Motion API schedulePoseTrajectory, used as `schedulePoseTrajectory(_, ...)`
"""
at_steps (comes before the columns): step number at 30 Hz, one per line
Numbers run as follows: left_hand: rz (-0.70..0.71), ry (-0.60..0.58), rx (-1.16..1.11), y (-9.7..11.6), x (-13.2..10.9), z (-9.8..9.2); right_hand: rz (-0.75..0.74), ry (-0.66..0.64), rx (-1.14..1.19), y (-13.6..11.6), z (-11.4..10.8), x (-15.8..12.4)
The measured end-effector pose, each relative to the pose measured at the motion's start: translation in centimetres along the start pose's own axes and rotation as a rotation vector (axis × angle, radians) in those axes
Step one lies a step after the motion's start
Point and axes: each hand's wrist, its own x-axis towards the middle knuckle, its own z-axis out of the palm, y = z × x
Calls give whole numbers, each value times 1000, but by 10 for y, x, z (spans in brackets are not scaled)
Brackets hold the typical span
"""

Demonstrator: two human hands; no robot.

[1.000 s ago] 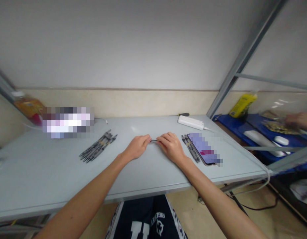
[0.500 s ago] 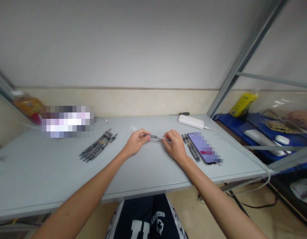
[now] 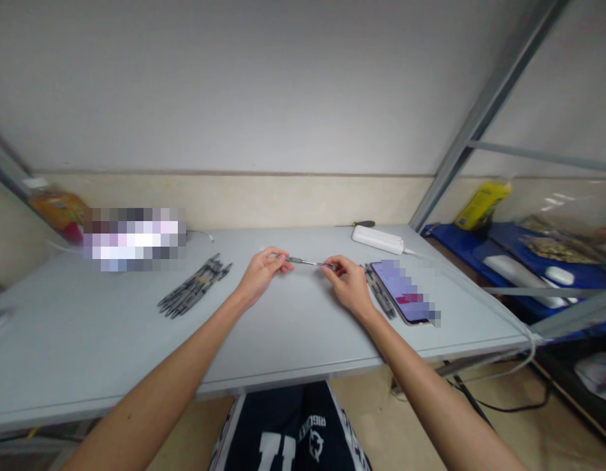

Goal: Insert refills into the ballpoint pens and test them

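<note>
My left hand (image 3: pixel 264 271) is closed on one end of a slim grey pen (image 3: pixel 303 261). My right hand (image 3: pixel 349 282) pinches the other end. Between the hands the pen runs nearly level, with a thin, shiny stretch near the right fingers; whether it is in two parts there, I cannot tell. The fingertips partly cover both ends. To the left lies a pile of grey and black pens (image 3: pixel 195 288). Several similar pens (image 3: pixel 380 291) lie just right of my right hand, against a phone (image 3: pixel 398 288) with a lit screen.
A white power strip (image 3: pixel 378 239) and a screwdriver (image 3: pixel 364 224) lie at the back right of the table (image 3: pixel 293 340). Back left are a bottle (image 3: pixel 57 206) and a blurred-out bright item (image 3: pixel 136 239). Beyond the metal frame, a yellow packet (image 3: pixel 482 204) rests on a blue surface.
My left hand has shifted left and slightly away from me, raising its end of the pen. More of the pen shows between my hands. Another person's hand at far right has mostly withdrawn.
</note>
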Motion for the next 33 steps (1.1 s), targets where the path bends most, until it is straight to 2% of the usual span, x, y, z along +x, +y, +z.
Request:
schedulePoseTrajectory(4,-25,13,-75,0,0,0,-4,34,57,0,2,0)
schedulePoseTrajectory(10,-55,32,-123,3,-1,2,197,-49,72,-5,-2,1)
schedulePoseTrajectory(18,-74,43,-148,7,-3,4,176,27,272,1,0,3)
schedulePoseTrajectory(22,-92,49,-148,9,-4,5,274,-42,284,-1,-1,3)
schedulePoseTrajectory(24,-98,47,-148,10,-4,5,279,-65,286,0,-1,3)
schedulePoseTrajectory(29,-103,47,-150,10,-4,5,235,-19,378,6,0,4)
schedulePoseTrajectory(33,-108,44,-146,9,-3,5,316,-45,417,5,1,3)
